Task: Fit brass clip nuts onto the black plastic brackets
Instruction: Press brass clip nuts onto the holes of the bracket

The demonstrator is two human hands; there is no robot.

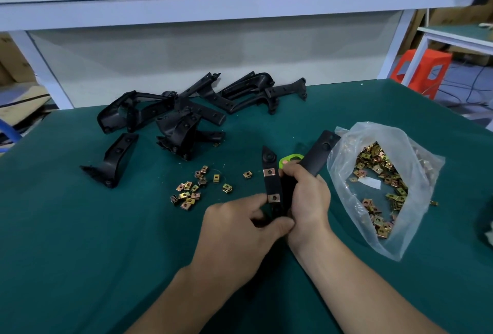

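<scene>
Black plastic is what both hands hold now: one bracket (272,187), over the green counter (80,240), just left of the clear bag (416,173) of nuts. My left hand (240,229) is curled round the lower end of it, with thumb and forefinger pinching close under the lower nut (274,198). My right hand (306,197) is wrapped tight on the right side, where a second black arm (318,153) goes up toward the bag. I think this arm belongs to the same bracket, but the fingers cover the joint and I cannot be sure. Two brass nuts sit on the left arm, the upper nut (269,172) and the lower one, each with its hole showing.

What can go wrong from here, in my judgement: the lower nut may be only half pushed on, so its hole will not meet the hole in the plastic. A sideways push of the thumb would make it go crooked or spring off. The metal edge can also cut a slipping fingertip. The bag lies with its mouth open toward my right forearm, so a careless move could spill it. The loose nuts (190,192) and the waiting brackets (173,117) lie apart from my hands; reaching for them leaves the bracket weakly held.
</scene>
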